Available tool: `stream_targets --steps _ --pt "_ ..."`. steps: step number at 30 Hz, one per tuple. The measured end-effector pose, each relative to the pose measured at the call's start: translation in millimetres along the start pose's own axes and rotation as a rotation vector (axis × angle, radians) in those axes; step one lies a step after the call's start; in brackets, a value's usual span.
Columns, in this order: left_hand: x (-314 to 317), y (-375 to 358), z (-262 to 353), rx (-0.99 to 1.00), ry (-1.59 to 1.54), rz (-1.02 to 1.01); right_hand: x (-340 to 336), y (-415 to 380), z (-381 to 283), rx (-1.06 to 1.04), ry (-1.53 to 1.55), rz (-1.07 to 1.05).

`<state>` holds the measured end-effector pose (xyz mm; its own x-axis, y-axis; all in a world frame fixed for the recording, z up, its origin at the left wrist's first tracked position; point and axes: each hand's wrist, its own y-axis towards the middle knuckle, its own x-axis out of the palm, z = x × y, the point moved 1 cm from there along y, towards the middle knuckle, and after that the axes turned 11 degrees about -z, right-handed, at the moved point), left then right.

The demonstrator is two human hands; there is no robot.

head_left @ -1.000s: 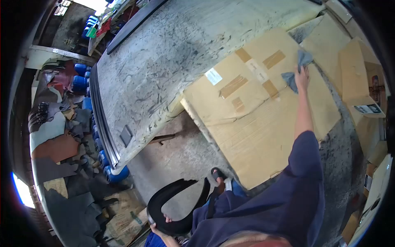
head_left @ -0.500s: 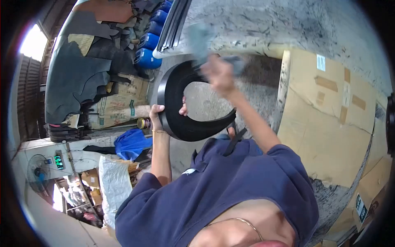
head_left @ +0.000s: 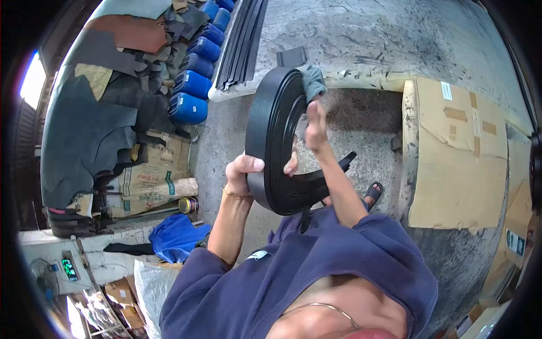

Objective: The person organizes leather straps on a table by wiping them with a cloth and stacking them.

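Centre frame: left hand (head_left: 244, 169) is gripping the black band (head_left: 271, 135); right hand (head_left: 314, 121) is pinching a grey rag (head_left: 311, 82) against it. Wiping is seemingly just beginning.

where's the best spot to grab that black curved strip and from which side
Grip the black curved strip on its broad lower bend, from the outside of the curve, as the left hand does: thumb on the outer face, fingers curled inside. The band is flat and wide there, and this probably leaves the upper arc free for the right hand and its grey cloth.
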<state>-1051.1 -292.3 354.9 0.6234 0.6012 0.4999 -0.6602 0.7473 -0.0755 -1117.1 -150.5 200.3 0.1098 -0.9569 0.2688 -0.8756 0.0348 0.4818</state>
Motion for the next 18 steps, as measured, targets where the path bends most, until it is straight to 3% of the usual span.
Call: stream_targets --steps 3,7,10,12,13,15,18 --pt "-18.4 -12.3 10.3 -0.064 0.006 0.102 59.7 6.2 -35.3 -0.258 -0.269 0.126" --pt "-40.3 -38.4 33.7 -0.138 0.053 0.125 80.8 18.9 30.9 -0.327 -0.221 0.171" --pt "-50.9 -52.2 51.6 -0.159 0.057 0.107 105.1 2.4 121.0 -0.049 -0.013 0.275" --pt "-50.2 -58.4 56.7 -0.135 0.048 0.163 124.7 -15.9 220.4 0.128 0.076 0.286" --pt "-59.1 -66.9 59.3 -0.210 0.000 0.177 145.6 -27.2 210.1 0.338 0.288 0.281" --pt "-53.1 -64.3 79.4 -0.205 0.198 0.186 176.1 -35.2 228.9 0.442 0.255 0.231" --pt "-57.0 -53.8 99.5 -0.104 0.102 0.146 202.5 -28.6 267.3 0.599 0.332 0.199"
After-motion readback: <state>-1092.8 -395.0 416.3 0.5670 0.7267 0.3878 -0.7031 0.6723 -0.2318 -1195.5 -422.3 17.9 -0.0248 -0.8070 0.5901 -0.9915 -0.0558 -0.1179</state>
